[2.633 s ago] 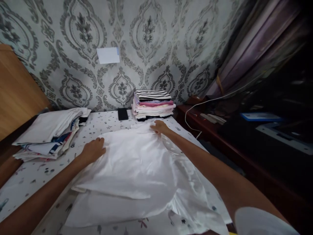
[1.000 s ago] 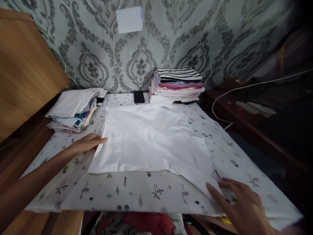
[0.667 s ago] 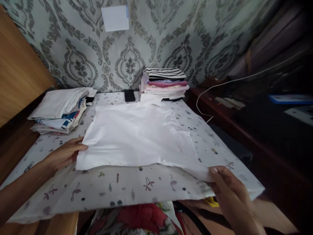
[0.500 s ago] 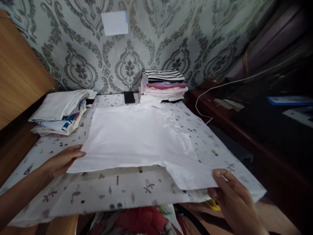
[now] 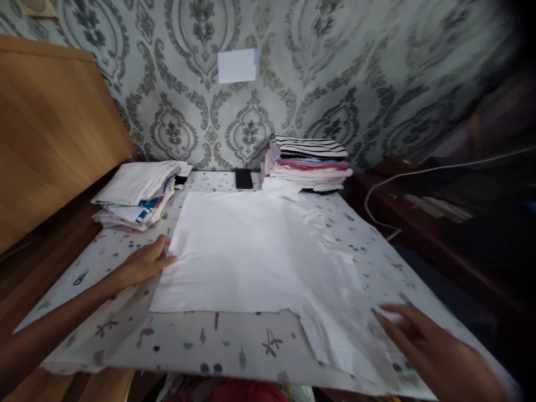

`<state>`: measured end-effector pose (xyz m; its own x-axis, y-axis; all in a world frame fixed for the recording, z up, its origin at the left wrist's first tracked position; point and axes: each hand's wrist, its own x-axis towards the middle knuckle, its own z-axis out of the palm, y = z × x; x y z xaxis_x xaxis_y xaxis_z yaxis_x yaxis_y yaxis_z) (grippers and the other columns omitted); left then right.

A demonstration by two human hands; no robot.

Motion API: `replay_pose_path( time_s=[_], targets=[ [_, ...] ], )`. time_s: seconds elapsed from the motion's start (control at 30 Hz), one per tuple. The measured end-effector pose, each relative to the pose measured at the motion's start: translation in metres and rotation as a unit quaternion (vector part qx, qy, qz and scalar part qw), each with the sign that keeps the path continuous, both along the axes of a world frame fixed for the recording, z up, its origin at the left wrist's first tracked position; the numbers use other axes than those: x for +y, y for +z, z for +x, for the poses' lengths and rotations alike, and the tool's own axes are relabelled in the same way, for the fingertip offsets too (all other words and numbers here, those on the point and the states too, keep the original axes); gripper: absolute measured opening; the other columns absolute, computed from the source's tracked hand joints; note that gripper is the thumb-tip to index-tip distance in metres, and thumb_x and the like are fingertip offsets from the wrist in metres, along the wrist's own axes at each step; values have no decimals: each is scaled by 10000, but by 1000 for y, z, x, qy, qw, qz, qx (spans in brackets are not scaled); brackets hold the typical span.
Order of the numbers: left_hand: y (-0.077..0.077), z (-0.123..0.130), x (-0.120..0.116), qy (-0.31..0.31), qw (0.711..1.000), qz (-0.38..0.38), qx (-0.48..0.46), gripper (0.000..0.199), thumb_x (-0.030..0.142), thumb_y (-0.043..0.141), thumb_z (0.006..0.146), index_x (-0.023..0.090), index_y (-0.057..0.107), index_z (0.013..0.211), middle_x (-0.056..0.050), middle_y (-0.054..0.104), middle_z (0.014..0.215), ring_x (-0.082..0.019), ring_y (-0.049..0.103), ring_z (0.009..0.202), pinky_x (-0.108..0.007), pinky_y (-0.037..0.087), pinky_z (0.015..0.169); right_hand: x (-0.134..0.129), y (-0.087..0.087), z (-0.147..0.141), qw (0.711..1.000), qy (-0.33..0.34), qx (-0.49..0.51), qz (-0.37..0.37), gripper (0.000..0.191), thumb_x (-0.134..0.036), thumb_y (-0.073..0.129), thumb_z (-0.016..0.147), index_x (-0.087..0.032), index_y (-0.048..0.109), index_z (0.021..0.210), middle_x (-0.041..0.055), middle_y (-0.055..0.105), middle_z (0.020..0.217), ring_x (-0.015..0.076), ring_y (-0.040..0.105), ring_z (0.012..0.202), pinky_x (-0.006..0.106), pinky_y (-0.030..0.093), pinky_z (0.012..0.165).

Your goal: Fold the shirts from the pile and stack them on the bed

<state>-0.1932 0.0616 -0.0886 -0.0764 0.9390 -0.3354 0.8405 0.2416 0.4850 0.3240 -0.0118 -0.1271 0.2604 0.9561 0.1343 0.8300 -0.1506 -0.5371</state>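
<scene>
A white T-shirt (image 5: 238, 251) lies spread sideways on the patterned tablecloth, its hem toward the left and a sleeve pointing at the front right. At the hem, my left hand (image 5: 146, 261) touches the cloth with thumb and forefinger apart. My right hand (image 5: 427, 346), a little blurred, hovers just right of the sleeve with its fingers parted and nothing in them. The upper side of the shirt, toward the right, is loosely wrinkled.
Behind the shirt stand a folded stack of clothes (image 5: 307, 164) and a black phone (image 5: 243, 178). Another folded pile (image 5: 136, 195) sits at the left, beside a wooden panel (image 5: 58, 134). A white cable (image 5: 439, 167) runs along the right.
My right hand has let go of the sleeve, which now lies down on the table. My left hand has moved from the near hem corner farther up the hem. The view has shifted left.
</scene>
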Motion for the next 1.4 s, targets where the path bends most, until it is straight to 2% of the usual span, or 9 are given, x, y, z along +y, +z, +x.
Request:
replay_pose_path(
  time_s=[0.13, 0.3, 0.53, 0.7, 0.83, 1.0, 1.17, 1.3, 1.4],
  targets=[
    [-15, -2, 35, -55, 978, 132, 152, 499, 589, 445, 842, 227, 476, 1185, -71, 660, 957, -311, 646, 970, -383, 482, 827, 76, 21, -27, 989, 136, -47, 29, 278, -412, 461, 841, -252, 667, 939, 86, 718, 944, 257, 691, 829, 378, 543, 723],
    [-25, 35, 73, -91, 949, 214, 211, 478, 435, 328, 931, 114, 504, 1238, -214, 596, 1264, -355, 551, 1203, -458, 424, 1020, 157, 9, -55, 986, 75, -139, -43, 248, -357, 454, 933, -198, 645, 934, 120, 672, 1069, 261, 636, 1030, 362, 490, 868],
    [-45, 129, 82, -205, 947, 196, 147, 596, 494, 399, 979, 114, 418, 1438, -220, 331, 1587, -348, 243, 1499, -534, 197, 1196, 210, -9, -68, 988, 26, -147, -43, 222, -384, 562, 869, -184, 659, 891, 119, 681, 1028, 262, 633, 973, 336, 472, 763],
    [-60, 166, 62, -324, 916, 217, 98, 636, 556, 324, 1013, 161, 367, 1509, -170, 268, 1627, -290, 183, 1527, -515, 132, 1227, 234, -24, -53, 990, 61, -120, -50, 165, -306, 532, 812, -203, 652, 765, 71, 684, 827, 224, 645, 793, 310, 460, 640],
    [-61, 168, 44, -406, 876, 251, 63, 615, 566, 322, 1017, 212, 372, 1517, -119, 295, 1626, -245, 212, 1523, -479, 135, 1238, 246, -36, -25, 983, 106, -147, 13, 285, -310, 465, 852, -177, 699, 947, 147, 699, 1061, 290, 648, 991, 398, 511, 816],
    [-61, 160, 37, -418, 868, 264, 45, 570, 532, 368, 1016, 228, 414, 1496, -115, 340, 1606, -252, 262, 1507, -491, 165, 1234, 245, -37, -9, 980, 96, -172, 17, 395, -208, 378, 905, -144, 617, 1213, 190, 604, 1348, 338, 550, 1232, 550, 436, 994],
    [-67, 160, 39, -421, 862, 278, 50, 514, 483, 387, 1020, 263, 431, 1483, -86, 361, 1599, -253, 279, 1501, -503, 189, 1232, 243, -35, -12, 982, 86, -166, 6, 386, -186, 376, 939, -191, 620, 1238, 138, 569, 1425, 299, 478, 1334, 528, 362, 1080],
    [-67, 163, 40, -429, 860, 269, 69, 502, 458, 375, 1025, 260, 434, 1482, -73, 351, 1604, -250, 274, 1502, -505, 203, 1232, 244, -31, -5, 989, 86, -122, 13, 359, -173, 437, 926, -182, 663, 1205, 122, 604, 1395, 292, 505, 1314, 508, 360, 1095],
    [-64, 163, 40, -434, 860, 260, 71, 510, 473, 353, 1029, 250, 444, 1478, -75, 352, 1603, -248, 279, 1501, -499, 207, 1235, 244, -23, 4, 993, 90, -72, 23, 328, -167, 480, 895, -187, 717, 1121, 78, 726, 1189, 254, 631, 1145, 424, 466, 1008]
  ],
)
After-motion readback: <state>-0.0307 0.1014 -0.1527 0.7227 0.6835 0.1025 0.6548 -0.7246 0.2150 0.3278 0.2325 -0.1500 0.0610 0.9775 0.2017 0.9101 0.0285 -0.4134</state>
